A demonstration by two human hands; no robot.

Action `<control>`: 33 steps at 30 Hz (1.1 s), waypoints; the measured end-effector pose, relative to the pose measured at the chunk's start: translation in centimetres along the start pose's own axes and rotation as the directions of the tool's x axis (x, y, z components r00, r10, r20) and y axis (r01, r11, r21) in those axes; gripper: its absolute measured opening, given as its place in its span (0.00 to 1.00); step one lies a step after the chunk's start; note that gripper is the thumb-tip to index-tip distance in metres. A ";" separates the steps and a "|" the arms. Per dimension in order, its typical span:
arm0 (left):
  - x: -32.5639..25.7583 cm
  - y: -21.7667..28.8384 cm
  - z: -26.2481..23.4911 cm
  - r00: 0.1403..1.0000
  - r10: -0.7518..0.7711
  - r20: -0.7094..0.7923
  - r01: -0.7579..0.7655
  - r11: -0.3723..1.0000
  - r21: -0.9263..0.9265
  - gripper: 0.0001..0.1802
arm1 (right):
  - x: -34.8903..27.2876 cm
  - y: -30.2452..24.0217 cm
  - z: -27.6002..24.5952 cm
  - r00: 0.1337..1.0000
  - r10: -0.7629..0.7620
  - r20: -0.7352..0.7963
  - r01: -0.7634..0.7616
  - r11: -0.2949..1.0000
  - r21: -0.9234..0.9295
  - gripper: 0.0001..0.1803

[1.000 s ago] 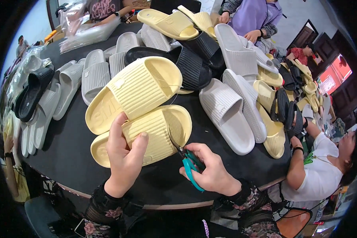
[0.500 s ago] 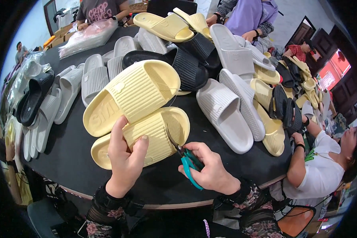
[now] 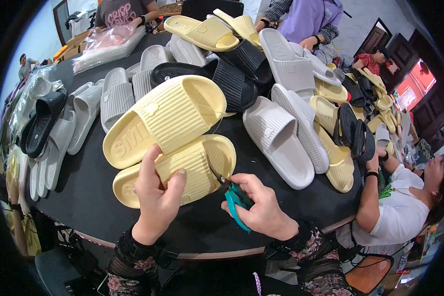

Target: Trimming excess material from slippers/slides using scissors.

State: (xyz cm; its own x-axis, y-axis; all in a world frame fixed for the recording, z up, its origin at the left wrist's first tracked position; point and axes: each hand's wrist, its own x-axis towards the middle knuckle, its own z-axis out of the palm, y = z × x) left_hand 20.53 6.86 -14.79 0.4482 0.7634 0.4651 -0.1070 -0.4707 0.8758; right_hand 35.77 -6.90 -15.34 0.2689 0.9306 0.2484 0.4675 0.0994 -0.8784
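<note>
Pale yellow slide sandal (image 3: 182, 167), near edge of the dark round bench (image 3: 84, 197), just below its mate (image 3: 165, 121); long axis lower left to upper right, open toe end upper right; left hand (image 3: 158, 197) clasped over its strap; right hand (image 3: 261, 207) closed on teal snips (image 3: 234, 197), tips at the toe rim; judged risk: blade biting foam should the sandal shift.

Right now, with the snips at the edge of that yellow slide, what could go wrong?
1. The teal-handled snips in the right hand work at the rim of the yellow slide; a slip could nick the foam.
2. The left hand grips the same slide close to the blades, so its fingers might get caught.
3. The second yellow slide leans on the held one and may shift if it moves.
</note>
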 end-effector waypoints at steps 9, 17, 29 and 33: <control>0.0 0.1 0.3 0.999 0.025 0.027 -0.026 1.000 0.017 0.26 | 0.3 -0.8 -0.2 0.992 0.123 0.001 -0.123 0.992 -0.006 0.26; -0.1 0.0 0.1 0.998 0.025 0.054 -0.027 0.999 0.027 0.25 | 0.1 -0.1 -0.2 0.997 0.072 0.008 -0.072 0.997 -0.011 0.26; -0.1 0.0 -0.1 0.999 -0.011 0.051 0.011 1.000 0.017 0.23 | 0.8 0.0 -1.1 0.984 0.063 -0.166 -0.071 0.997 -0.041 0.25; -0.1 -0.2 -0.1 0.997 -0.005 0.079 0.003 1.000 0.028 0.21 | 0.8 0.6 -1.3 0.985 0.092 -0.148 -0.101 0.994 -0.051 0.24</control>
State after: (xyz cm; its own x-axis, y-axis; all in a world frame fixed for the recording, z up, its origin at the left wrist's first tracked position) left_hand 20.44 6.89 -15.03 0.5171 0.7287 0.4490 -0.0811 -0.4805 0.8732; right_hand 37.33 -6.58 -15.14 0.4328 0.8732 0.2239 0.4802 -0.0131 -0.8771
